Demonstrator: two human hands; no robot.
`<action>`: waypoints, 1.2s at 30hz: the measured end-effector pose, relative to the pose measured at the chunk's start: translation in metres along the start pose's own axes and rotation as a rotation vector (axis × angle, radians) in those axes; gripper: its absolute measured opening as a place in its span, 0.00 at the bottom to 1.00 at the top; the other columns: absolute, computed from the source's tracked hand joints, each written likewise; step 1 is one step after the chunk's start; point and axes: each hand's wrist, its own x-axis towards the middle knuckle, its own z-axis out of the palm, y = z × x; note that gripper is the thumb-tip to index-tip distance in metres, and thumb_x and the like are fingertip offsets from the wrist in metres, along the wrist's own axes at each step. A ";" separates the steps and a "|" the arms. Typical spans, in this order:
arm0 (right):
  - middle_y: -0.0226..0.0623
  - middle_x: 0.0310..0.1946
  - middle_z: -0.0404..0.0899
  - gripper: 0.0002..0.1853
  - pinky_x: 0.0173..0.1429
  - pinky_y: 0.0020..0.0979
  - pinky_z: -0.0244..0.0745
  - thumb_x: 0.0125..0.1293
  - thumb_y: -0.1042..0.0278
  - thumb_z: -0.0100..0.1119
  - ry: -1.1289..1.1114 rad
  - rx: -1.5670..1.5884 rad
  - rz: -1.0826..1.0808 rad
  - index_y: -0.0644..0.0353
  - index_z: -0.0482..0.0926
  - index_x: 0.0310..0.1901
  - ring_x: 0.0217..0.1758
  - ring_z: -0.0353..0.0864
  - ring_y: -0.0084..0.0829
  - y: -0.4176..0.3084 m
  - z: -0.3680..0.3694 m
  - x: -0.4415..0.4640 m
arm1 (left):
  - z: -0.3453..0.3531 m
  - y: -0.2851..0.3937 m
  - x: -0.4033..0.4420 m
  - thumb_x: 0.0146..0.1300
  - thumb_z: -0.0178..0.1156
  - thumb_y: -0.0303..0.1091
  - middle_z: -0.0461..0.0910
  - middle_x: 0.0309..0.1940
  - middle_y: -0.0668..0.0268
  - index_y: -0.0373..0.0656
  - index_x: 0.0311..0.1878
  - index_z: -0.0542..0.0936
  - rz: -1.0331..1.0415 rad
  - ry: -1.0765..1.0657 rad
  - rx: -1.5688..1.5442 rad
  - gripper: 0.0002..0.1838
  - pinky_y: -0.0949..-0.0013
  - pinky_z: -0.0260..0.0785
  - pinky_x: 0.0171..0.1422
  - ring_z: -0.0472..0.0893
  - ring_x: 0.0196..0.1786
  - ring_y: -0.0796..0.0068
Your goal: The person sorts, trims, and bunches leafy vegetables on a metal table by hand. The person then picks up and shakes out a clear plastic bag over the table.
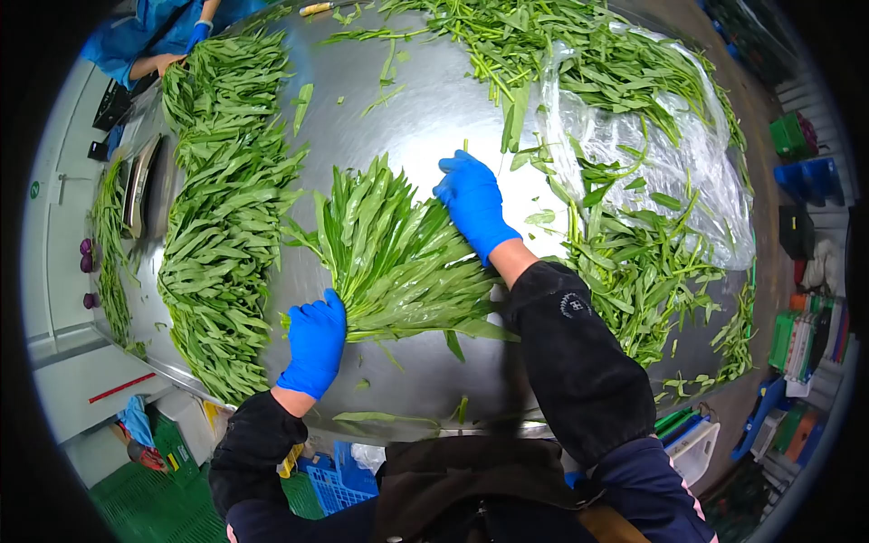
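Observation:
A fanned bunch of long green leaves (389,253) lies on the metal table (407,118). My left hand (314,339), in a blue glove, is closed round the stem end at the bunch's lower left. My right hand (472,201), also blue-gloved, is at the bunch's upper right edge with its fingers curled; a thin stem shows just above the fingers, and what they hold is too small to make out. To the left runs a long row of similar leaves (222,226).
Clear plastic sheeting (670,172) lies among loose greens (625,290) on the right. Another person's hands (167,63) touch the row's far end. A yellowish-handled tool (316,9) rests at the far edge. A blue crate (339,484) stands below the near edge.

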 end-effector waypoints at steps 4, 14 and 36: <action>0.42 0.43 0.81 0.09 0.49 0.33 0.77 0.63 0.71 0.58 0.265 0.734 0.587 0.65 0.79 0.42 0.42 0.83 0.35 0.007 -0.013 -0.006 | -0.007 -0.001 0.000 0.54 0.55 0.26 0.70 0.23 0.66 0.38 0.55 0.73 0.010 -0.018 -0.013 0.22 0.61 0.64 0.38 0.72 0.28 0.68; 0.38 0.30 0.83 0.14 0.45 0.25 0.76 0.71 0.65 0.51 0.172 0.782 0.745 0.69 0.80 0.44 0.34 0.82 0.27 -0.005 -0.120 -0.110 | 0.001 0.001 -0.003 0.54 0.57 0.27 0.70 0.23 0.70 0.37 0.53 0.73 -0.007 0.078 0.063 0.20 0.63 0.64 0.38 0.73 0.27 0.71; 0.35 0.42 0.82 0.13 0.43 0.23 0.76 0.71 0.68 0.51 0.203 0.544 0.677 0.62 0.80 0.50 0.35 0.81 0.21 -0.103 -0.175 -0.198 | -0.080 -0.040 -0.003 0.47 0.58 0.25 0.74 0.28 0.63 0.41 0.57 0.72 -0.129 0.274 -0.250 0.28 0.59 0.64 0.39 0.76 0.31 0.63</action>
